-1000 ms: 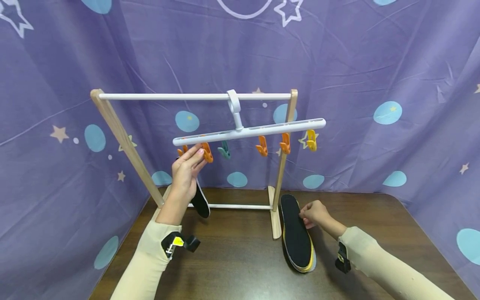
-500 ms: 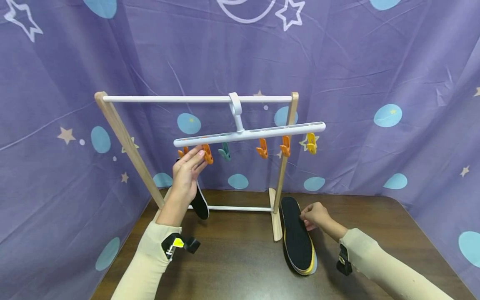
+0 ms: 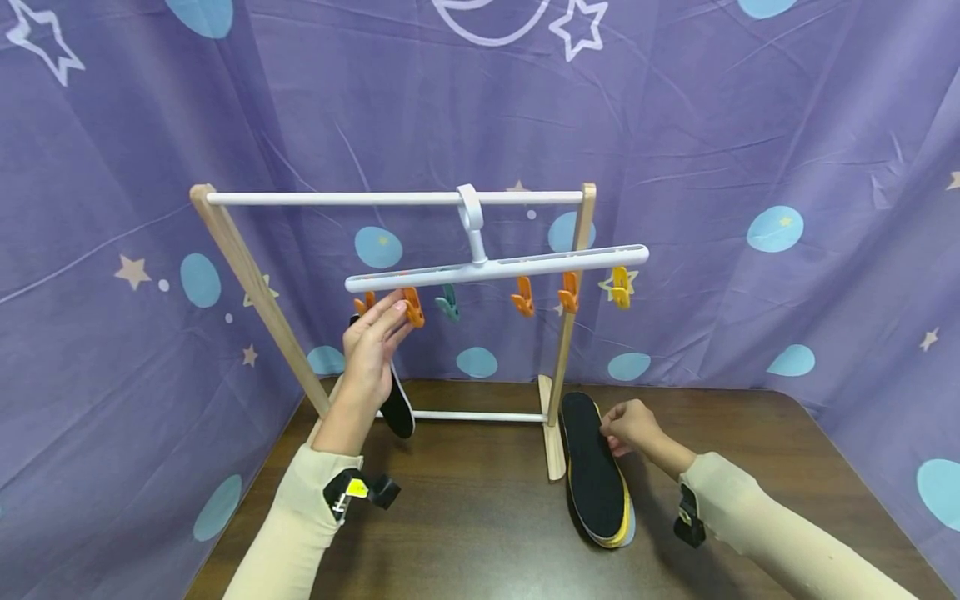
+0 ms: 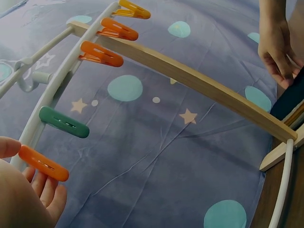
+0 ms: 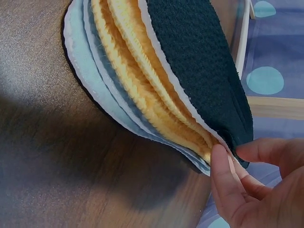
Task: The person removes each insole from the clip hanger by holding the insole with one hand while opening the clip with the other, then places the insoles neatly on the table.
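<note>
My left hand [image 3: 367,354] is raised at the left end of the white hanger [image 3: 540,266]. Its thumb and fingers pinch an orange clothespin [image 4: 43,163], second from that end. Behind the hand, a black insole with a pale edge [image 3: 397,412] hangs down, its top partly hidden. Low on the right, a stack of insoles lies on the table, with a black insole [image 3: 592,467] uppermost. The thumb and fingers of my right hand [image 3: 633,427] pinch this top insole by its edge. Yellow fleecy layers [image 5: 142,85] and pale blue ones show beneath it.
The hanger hooks over the white top rod [image 3: 337,198] of a wooden-sided rack. More clothespins hang from it: a green one [image 3: 448,303], orange ones [image 3: 523,297] and a yellow one [image 3: 620,288]. The rack's right foot [image 3: 553,442] stands beside the stack. A purple curtain [image 3: 712,167] encloses the table.
Both hands keep their places and holds. The view shifts slightly, and the lower end of the hanging insole swings a little to the left.
</note>
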The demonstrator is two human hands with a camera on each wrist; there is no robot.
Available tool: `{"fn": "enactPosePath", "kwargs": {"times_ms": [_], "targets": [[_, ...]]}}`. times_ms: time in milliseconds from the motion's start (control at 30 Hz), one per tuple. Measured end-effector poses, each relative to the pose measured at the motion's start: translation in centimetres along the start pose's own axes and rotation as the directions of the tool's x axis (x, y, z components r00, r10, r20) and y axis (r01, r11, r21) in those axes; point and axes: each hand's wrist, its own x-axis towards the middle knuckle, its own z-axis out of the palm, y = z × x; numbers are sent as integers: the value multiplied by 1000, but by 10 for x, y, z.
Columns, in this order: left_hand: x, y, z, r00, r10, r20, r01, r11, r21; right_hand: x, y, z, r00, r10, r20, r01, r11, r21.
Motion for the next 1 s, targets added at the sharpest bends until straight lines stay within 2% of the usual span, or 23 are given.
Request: {"fn": "enactPosePath", "kwargs": {"times_ms": [233,367,467,567,633,667,733,800,900,1000], "targets": [[-2,-1,0,993,97,-73,-96,995,26,-2,-1,0,999,-41,-24,41,999,-16],[-1,-3,-1,980,164,-117,-161,986,35,-2,-1,-1,997,-70,-36,70,998,-8],[2,-4,-3,951,234,-204,-232,972,31,-1,-2,-2,994,-99,-43,99,995,-7],[8,-3,-7,904,298,-308,-299,953,45,-1,-5,-2,990,-128,-55,127,991,-30],[12,-1,-11,878,315,-360,-312,948,69,-2,-8,-2,988,-143,-62,140,989,-44],[14,0,-14,873,314,-374,-305,949,84,-3,-10,-2,986,-152,-66,149,987,-53],[18,3,-19,877,291,-382,-270,957,108,-5,-15,-2,985,-164,-63,160,985,-64],[23,5,-24,893,261,-366,-224,964,139,-8,-20,-2,984,-171,-55,167,984,-68],[29,10,-32,932,204,-300,-151,970,190,-13,-29,-2,982,-185,-34,182,980,-75],[36,14,-38,972,141,-190,-87,959,269,-17,-38,1,978,-206,-9,205,977,-64]]}}
